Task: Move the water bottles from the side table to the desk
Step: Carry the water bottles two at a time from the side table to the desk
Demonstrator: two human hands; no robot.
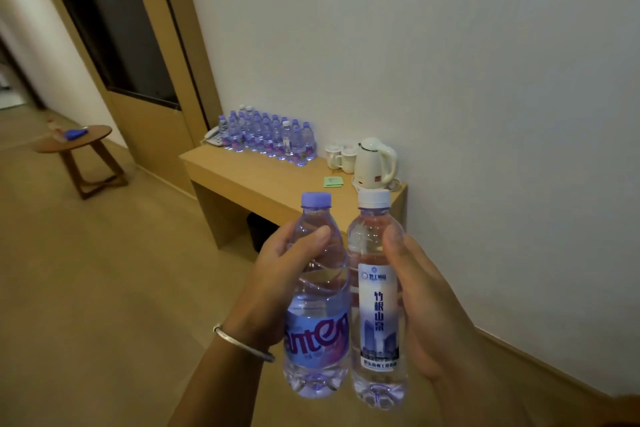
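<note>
Standing along the back edge of the desk, against the wall, is a tight cluster of water bottles, with a telephone at its far end; white cups and a white kettle occupy the near back corner, and a green card lies just in front of the cups. A round side table stands well apart across the floor, carrying a blue item and something too blurred to identify. Nothing lies between the hands and the desk. The left hand grips a purple-capped bottle, clear with a purple label; the right hand grips a white-capped bottle with a white label. Both bottles are upright, side by side and touching, held in the air short of the desk's near end.
</note>
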